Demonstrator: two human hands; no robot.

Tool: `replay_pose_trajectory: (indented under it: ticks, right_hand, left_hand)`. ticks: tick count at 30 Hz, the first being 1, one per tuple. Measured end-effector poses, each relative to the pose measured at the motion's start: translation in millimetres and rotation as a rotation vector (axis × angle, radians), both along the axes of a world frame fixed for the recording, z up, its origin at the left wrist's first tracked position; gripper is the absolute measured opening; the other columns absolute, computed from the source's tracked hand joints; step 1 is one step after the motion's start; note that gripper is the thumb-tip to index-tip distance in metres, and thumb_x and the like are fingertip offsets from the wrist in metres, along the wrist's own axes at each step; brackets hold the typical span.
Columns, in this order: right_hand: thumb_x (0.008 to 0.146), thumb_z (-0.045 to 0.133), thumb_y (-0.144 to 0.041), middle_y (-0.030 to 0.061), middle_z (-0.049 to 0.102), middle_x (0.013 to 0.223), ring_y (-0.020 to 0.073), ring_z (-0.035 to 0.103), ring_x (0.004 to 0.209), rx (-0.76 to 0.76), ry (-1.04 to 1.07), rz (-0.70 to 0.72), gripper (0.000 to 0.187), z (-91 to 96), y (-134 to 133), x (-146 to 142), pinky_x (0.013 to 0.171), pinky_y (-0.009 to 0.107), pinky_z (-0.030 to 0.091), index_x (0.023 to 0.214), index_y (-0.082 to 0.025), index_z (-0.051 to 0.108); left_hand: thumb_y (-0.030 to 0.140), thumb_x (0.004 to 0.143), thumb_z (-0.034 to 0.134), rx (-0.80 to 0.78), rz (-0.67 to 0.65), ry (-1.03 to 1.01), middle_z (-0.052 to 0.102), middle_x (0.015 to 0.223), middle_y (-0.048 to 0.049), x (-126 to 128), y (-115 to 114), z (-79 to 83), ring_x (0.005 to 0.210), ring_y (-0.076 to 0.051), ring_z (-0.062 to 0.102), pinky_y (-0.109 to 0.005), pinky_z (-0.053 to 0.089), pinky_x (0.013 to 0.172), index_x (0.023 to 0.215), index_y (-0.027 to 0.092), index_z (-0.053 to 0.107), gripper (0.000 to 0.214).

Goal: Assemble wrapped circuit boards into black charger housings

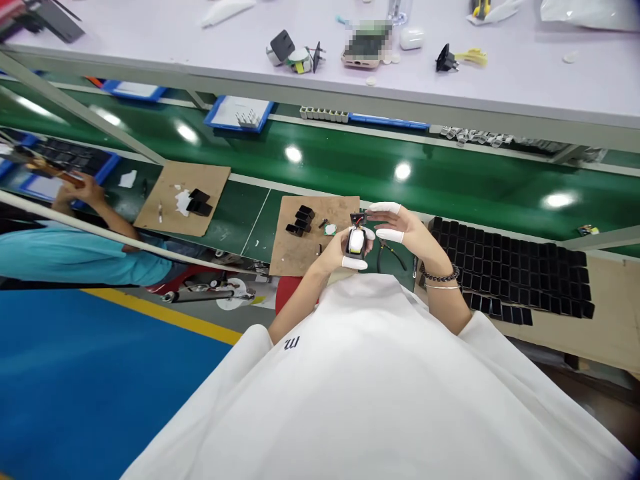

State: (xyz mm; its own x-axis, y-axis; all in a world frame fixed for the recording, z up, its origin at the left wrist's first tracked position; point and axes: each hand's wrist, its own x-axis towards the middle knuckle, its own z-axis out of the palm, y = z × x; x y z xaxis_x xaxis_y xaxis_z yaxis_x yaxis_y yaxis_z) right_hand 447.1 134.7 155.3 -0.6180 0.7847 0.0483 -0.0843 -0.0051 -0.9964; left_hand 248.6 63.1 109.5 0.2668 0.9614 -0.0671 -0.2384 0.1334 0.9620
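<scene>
My left hand [336, 253] is closed around a black plug-adapter housing [355, 255]. A white-wrapped part with a yellow band sits inside that housing. At its upper end is a small black end piece [358, 218] with a red wire. My right hand [404, 228] is open just to the right of it, fingers stretched and thumb apart; whether a fingertip touches the end piece is unclear. White finger cots cover some fingertips on both hands. Beside my left hand, a small green circuit board [331, 229] and several black housings [302, 220] lie on a cardboard sheet [285, 257].
Pliers [393, 256] lie below my right hand. Rows of black housings [515, 267] fill the right side. A co-worker's hand [87, 191] is at the far left, near another cardboard sheet [165, 200]. An overhead shelf [225, 57] carries plug parts and a phone-like device [367, 43].
</scene>
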Motion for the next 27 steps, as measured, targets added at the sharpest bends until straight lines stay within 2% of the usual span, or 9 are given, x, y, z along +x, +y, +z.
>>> replay_pose_trajectory:
  ticks: [2,5,8,14,16,18,22,24,27]
  right_hand:
    - [0.075,0.088,-0.04,0.008,0.074,0.133,0.0268,0.07,0.124,-0.03,0.067,0.075,0.052,6.8,-3,-4,0.107,0.044,0.057,0.122,-0.025,0.072]
    - [0.071,0.089,-0.049,0.007,0.081,0.114,0.0286,0.077,0.108,-0.09,0.095,0.063,0.044,13.1,-7,-12,0.099,0.048,0.062,0.105,-0.024,0.078]
    - [0.064,0.093,-0.052,0.0051,0.083,0.095,0.0288,0.079,0.093,-0.109,0.093,0.003,0.04,14.1,-7,-19,0.088,0.05,0.066,0.089,-0.025,0.079]
    - [0.063,0.095,-0.042,0.0025,0.082,0.088,0.0238,0.078,0.08,-0.095,0.13,0.059,0.029,21.8,-5,-21,0.08,0.045,0.067,0.082,-0.025,0.081]
    - [0.067,0.093,-0.039,0.0028,0.083,0.089,0.0243,0.078,0.082,-0.043,0.093,0.027,0.025,27.5,-7,-17,0.081,0.045,0.067,0.084,-0.026,0.083]
    - [0.071,0.09,-0.036,0.0038,0.083,0.094,0.0256,0.079,0.088,0.058,0.006,-0.059,0.021,32.5,-10,-12,0.085,0.046,0.066,0.089,-0.026,0.084]
    - [0.079,0.083,-0.032,0.0061,0.083,0.102,0.0259,0.078,0.091,0.243,-0.196,-0.267,0.019,35.1,-23,-9,0.086,0.044,0.065,0.097,-0.025,0.085]
    - [0.083,0.08,-0.034,0.0063,0.083,0.101,0.0251,0.077,0.09,0.297,-0.24,-0.335,0.018,32.3,-29,-11,0.083,0.041,0.064,0.097,-0.024,0.085]
    - [0.088,0.076,-0.039,0.0069,0.081,0.098,0.0244,0.075,0.088,0.401,-0.292,-0.387,0.018,24.0,-36,-17,0.08,0.04,0.062,0.094,-0.024,0.084]
  left_hand:
    - [0.064,0.033,0.096,0.013,-0.109,-0.069,0.067,0.086,-0.0079,1,-5,3.1,0.076,-0.022,0.063,-0.035,0.05,0.061,0.096,0.019,0.066,0.083]
    - [0.078,0.034,0.087,0.009,-0.168,-0.105,0.064,0.08,-0.0088,6,-7,4.7,0.073,-0.024,0.062,-0.035,0.046,0.053,0.09,0.022,0.065,0.082]
    - [0.074,0.033,0.089,0.001,-0.196,-0.104,0.062,0.075,-0.0079,10,-7,5.2,0.07,-0.024,0.061,-0.035,0.045,0.051,0.089,0.024,0.064,0.079]
    - [0.078,0.019,0.089,-0.002,-0.155,-0.051,0.062,0.073,-0.0063,9,-11,11.9,0.068,-0.024,0.06,-0.035,0.045,0.051,0.083,0.023,0.064,0.088]
    - [0.076,0.024,0.091,0.006,-0.091,-0.016,0.063,0.076,-0.0054,8,-12,14.2,0.069,-0.022,0.06,-0.035,0.046,0.054,0.085,0.022,0.064,0.086]
    - [0.067,0.036,0.094,0.017,-0.001,0.02,0.064,0.081,-0.0039,10,-12,14.8,0.073,-0.021,0.061,-0.036,0.05,0.062,0.087,0.021,0.062,0.076]
    - [0.039,0.053,0.093,0.036,0.351,0.209,0.066,0.092,-0.0016,21,-11,13.9,0.088,-0.022,0.065,-0.039,0.054,0.084,0.1,0.022,0.061,0.059]
    - [0.032,0.057,0.087,0.04,0.497,0.332,0.068,0.097,-0.0028,28,-10,14.9,0.092,-0.024,0.066,-0.041,0.053,0.088,0.107,0.023,0.061,0.057]
    - [0.026,0.061,0.082,0.063,0.559,0.455,0.069,0.101,-0.0053,35,-6,17.2,0.096,-0.026,0.067,-0.043,0.053,0.09,0.109,0.024,0.063,0.053]
